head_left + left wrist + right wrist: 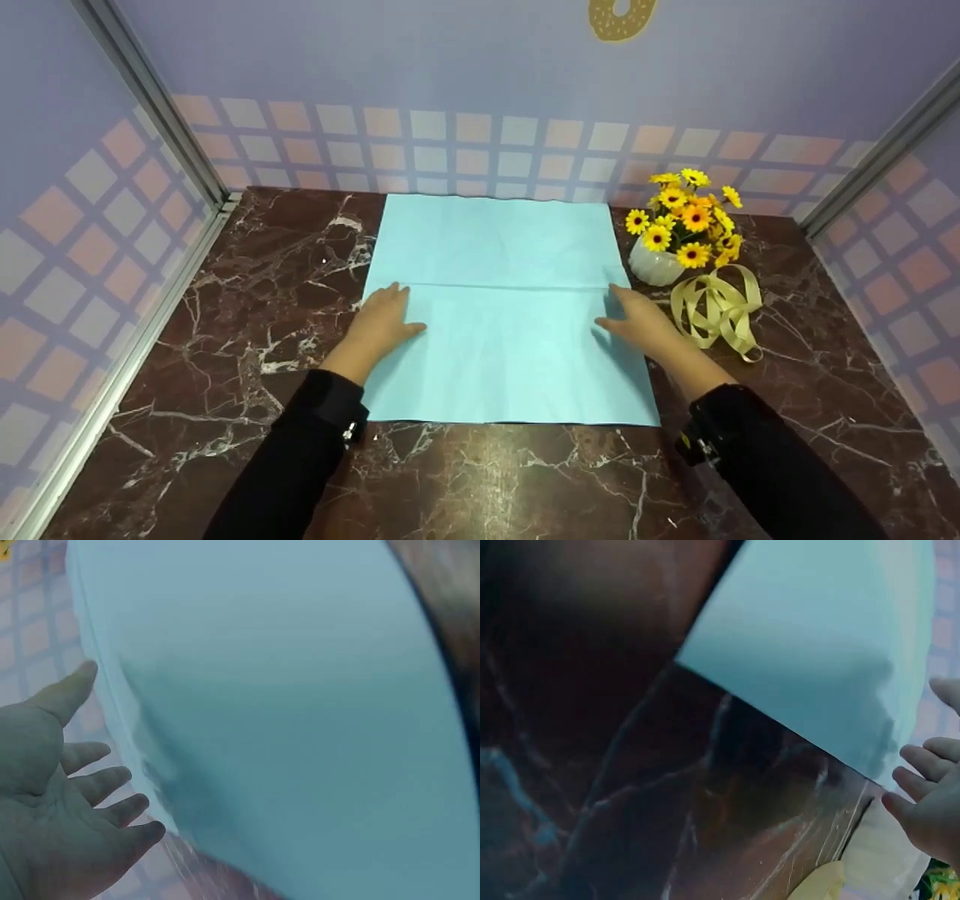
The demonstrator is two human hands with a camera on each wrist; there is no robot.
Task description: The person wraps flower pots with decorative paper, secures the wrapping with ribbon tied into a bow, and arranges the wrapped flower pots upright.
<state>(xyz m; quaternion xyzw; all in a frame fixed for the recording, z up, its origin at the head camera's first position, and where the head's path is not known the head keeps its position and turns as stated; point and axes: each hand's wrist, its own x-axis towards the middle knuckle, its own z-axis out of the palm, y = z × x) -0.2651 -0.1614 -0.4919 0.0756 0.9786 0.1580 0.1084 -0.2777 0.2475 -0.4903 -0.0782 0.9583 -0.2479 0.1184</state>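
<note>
A large light-blue sheet of paper (502, 360) lies on the brown marbled tabletop, with a crease running across it from side to side. My left hand (380, 321) is over the sheet's left edge near one end of the crease. In the left wrist view that hand (60, 787) shows spread fingers with nothing between them. At the crease's other end, by the right edge, is my right hand (639, 321). The right wrist view shows its fingers (922, 772) extended and loosely apart beside the paper's edge. Whether the fingertips touch the paper I cannot tell.
A white pot (652, 264) of yellow artificial-looking flowers (694, 217) stands at the back right. In front of it lies a loose coil of pale gold ribbon (716, 307), close to my right forearm. Wall panels with a checked pattern (472, 142) enclose the back and both sides.
</note>
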